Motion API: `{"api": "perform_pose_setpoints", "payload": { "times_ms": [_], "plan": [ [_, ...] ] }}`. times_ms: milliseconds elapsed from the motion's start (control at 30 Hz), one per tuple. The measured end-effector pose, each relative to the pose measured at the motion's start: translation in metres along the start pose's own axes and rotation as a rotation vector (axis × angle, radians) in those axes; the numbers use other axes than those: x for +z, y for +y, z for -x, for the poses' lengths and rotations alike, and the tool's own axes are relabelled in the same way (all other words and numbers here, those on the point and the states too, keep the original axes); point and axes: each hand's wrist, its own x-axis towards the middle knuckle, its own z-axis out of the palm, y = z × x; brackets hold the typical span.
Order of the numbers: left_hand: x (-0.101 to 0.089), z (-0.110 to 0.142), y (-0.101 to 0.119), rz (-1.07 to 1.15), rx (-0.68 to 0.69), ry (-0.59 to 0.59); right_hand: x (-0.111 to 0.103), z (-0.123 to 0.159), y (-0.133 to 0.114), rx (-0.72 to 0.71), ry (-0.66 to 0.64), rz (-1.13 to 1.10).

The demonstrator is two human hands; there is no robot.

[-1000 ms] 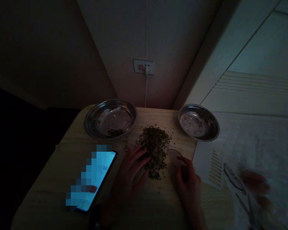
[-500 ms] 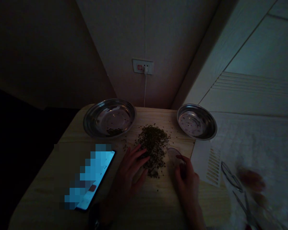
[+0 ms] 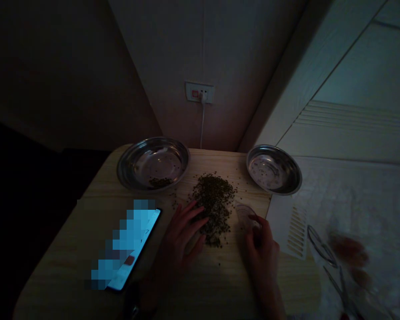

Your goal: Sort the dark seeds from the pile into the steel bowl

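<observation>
A heap of small dark seeds (image 3: 214, 202) lies in the middle of a pale wooden table (image 3: 220, 284). My left hand (image 3: 182, 238) lies flat with its fingers spread, the fingertips touching the heap's left edge. My right hand (image 3: 260, 249) is closed on a small clear cup (image 3: 246, 212), which is tilted beside the heap's right edge. At the back left a steel bowl (image 3: 153, 163) holds a few seeds. Another steel bowl (image 3: 274, 169) at the back right has only specks in it.
A lit phone (image 3: 126, 249) lies at the front left of the table. A white slotted object (image 3: 291, 226) lies off the table's right edge on a white cloth, near metal scissors (image 3: 333, 271). A wall socket (image 3: 200, 92) with a cable is behind.
My right hand has lifted and tilted the clear cup a little toward the heap. My left hand has barely moved.
</observation>
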Motion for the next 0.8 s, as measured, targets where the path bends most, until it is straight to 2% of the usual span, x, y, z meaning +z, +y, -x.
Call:
{"api": "perform_pose_setpoints", "payload": {
  "times_ms": [333,567,800],
  "plan": [
    [0.0002,0.0003,-0.0005,0.001,0.006,0.015,0.0016,0.0004,0.0003,-0.007,-0.037,0.008],
    [-0.0005,-0.0011,0.0013,-0.001,-0.008,0.021,0.0021,0.0022,0.0020,-0.094,-0.101,0.017],
    [-0.0005,-0.0003,0.0004,0.003,0.000,0.026,0.0021,0.0017,0.0014,-0.080,-0.062,-0.016]
  ]
}}
